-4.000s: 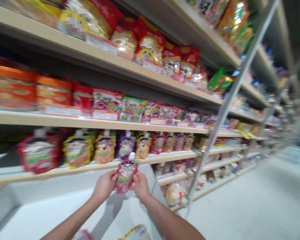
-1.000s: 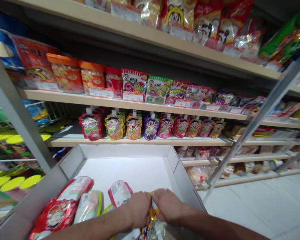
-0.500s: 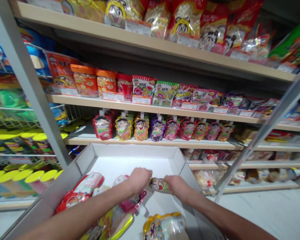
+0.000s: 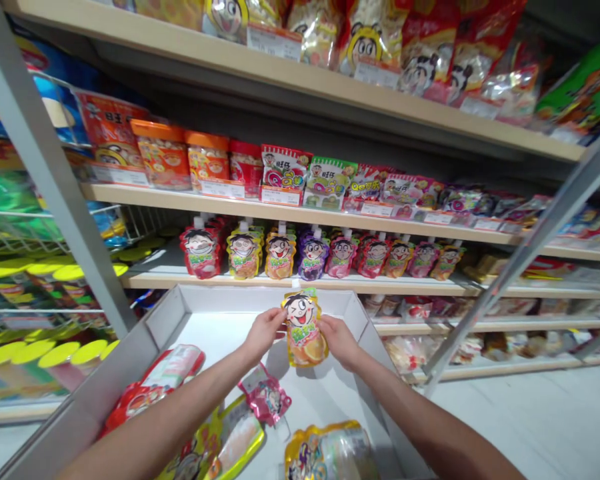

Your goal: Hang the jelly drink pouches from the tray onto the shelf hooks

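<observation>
Upright above the white box (image 4: 215, 300) is a yellow-orange spouted jelly pouch (image 4: 305, 333) with a winking cartoon face, its front turned toward me. My left hand (image 4: 266, 333) pinches its left edge, and my right hand (image 4: 339, 340) grips its right edge. Below, inside the box, lie a pink spouted pouch (image 4: 267, 398), a red pack (image 4: 173, 365), a yellow pack (image 4: 237, 437) and a gold-edged pack (image 4: 330, 450). My left forearm covers part of the red and yellow packs.
Behind the box, a row of spouted pouches (image 4: 314, 257) lines a shelf (image 4: 405, 285). Above them are gummy bags (image 4: 330, 183) and orange-lidded jars (image 4: 160, 157). Grey posts (image 4: 45, 140) stand left and right. Yellow-lidded tubs (image 4: 63, 357) fill a wire rack at left.
The pouch between my hands has gone from lying tipped and foreshortened to standing upright, raised a little with its front showing. Both hands have shifted slightly left and up.
</observation>
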